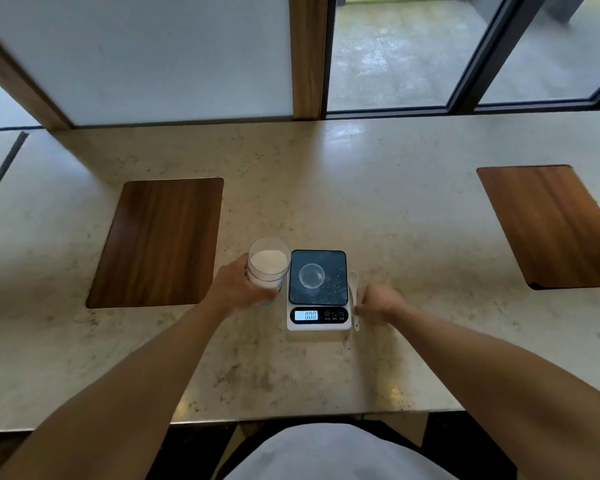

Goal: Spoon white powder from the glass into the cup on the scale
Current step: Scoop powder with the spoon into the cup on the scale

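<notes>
A clear glass (269, 263) holding white powder stands just left of the scale (318, 289), and my left hand (238, 289) is wrapped around its side. On the scale's dark plate sits a small clear cup (311, 276) that looks empty; the display reads 0.00. A white spoon (354, 292) lies on the counter along the scale's right edge, bowl pointing away from me. My right hand (378, 303) is at the spoon's handle with fingertips touching or pinching it; the exact grip is hidden.
The pale stone counter (326, 368) has two inset wooden panels, one at the left (156, 242) and one at the far right (551, 226). A window wall with a wooden post (309, 57) rises behind the counter.
</notes>
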`<state>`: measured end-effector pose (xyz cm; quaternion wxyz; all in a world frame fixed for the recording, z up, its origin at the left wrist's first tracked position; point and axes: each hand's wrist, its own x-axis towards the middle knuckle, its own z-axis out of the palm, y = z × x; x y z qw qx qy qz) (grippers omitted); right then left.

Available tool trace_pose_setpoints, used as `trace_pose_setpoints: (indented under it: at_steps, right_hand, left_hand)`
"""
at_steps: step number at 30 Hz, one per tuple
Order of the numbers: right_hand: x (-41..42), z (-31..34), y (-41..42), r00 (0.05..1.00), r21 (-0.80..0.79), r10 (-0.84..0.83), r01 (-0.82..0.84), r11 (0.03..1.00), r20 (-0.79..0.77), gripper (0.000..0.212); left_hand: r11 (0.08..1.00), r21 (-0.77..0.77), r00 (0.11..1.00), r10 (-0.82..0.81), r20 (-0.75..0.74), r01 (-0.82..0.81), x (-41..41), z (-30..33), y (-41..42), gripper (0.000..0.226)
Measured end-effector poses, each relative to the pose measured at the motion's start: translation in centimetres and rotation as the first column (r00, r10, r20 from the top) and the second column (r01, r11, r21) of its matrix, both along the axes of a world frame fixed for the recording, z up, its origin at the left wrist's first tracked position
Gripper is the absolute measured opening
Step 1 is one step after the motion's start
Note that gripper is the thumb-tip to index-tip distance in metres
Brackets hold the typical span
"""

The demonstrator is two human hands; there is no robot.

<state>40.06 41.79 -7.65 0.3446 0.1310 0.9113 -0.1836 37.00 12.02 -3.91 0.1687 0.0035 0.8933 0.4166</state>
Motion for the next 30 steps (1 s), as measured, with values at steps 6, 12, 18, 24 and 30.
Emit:
trace_pose_setpoints:
  at_steps: [6,12,18,24,30]
  right_hand:
    - [0.4,-0.8,-0.3,0.999,-0.026,-0.040,0.040,0.999,-0.009,0.026]
    - [0.3,-1.1,-0.1,0.999,-0.001,-0.038,0.038,0.999,-0.016,0.021]
    - [-0.3,-1.0,1.1,0.997,-0.057,-0.061,0.058,0.997,-0.047,0.038]
    - [-0.4,0.4,1.8,0.979,-0.106,-0.067,0.047,0.993,-0.195,0.034]
    - [-2.9,5.0,1.2,0.908,-0.279,-0.146,0.034,0.960,-0.392,0.007]
  left_hand:
    - [1.000,0.003,1.000,-0.005,0.005,0.005,0.3,-0.6,-0.3,0.087]
    - [1.000,0.004,1.000,-0.001,0.007,0.001,0.2,-1.0,-0.6,0.084]
    - [1.000,0.008,1.000,0.001,0.009,-0.001,-0.1,-1.3,-0.8,0.087]
    - [1.000,-0.015,0.998,0.023,0.052,-0.022,0.3,-1.6,-1.4,0.091]
    - [0.994,-0.109,0.999,0.018,-0.036,-0.022,-1.0,0.2,-1.2,0.092]
